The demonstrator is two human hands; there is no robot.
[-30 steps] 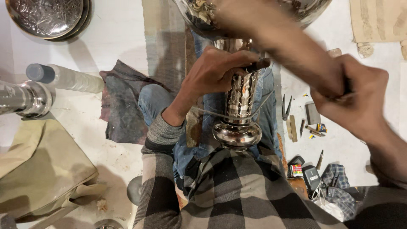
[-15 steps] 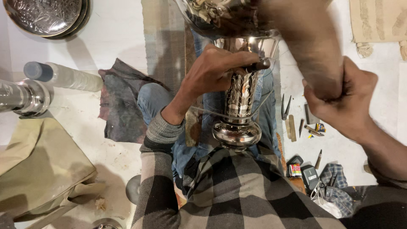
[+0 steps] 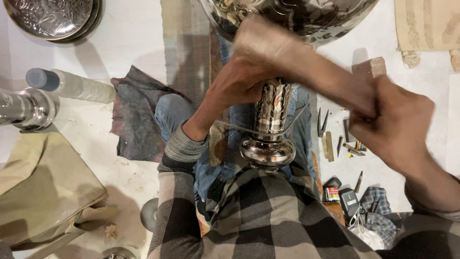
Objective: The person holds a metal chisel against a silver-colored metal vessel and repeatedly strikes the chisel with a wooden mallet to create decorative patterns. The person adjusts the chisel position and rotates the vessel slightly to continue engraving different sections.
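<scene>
I am sitting on the floor with a tall silver vessel standing upright between my knees, its rounded foot close against my checked shirt and its wide engraved bowl spreading out at the top of the view. My left hand is wrapping its grip around the patterned stem just under the bowl, fingers closed snugly on the metal. My right hand is clenching its grip tight around the handle of a wooden mallet, whose pale, blurred head is lying across the stem and bowl, just above my left hand. Whether the mallet head is touching the metal I cannot tell, since it is smeared by motion.

A thin wire seems to be running across the stem below my left hand. To my right, small chisels and punches are lying scattered on the floor, near a wooden block. To my left, a dark cloth is lying spread beside my knee, with a clear plastic bottle and another shiny metal piece beyond it. Stacked engraved silver plates are sitting at the far left corner, and a beige bag is resting near my left elbow.
</scene>
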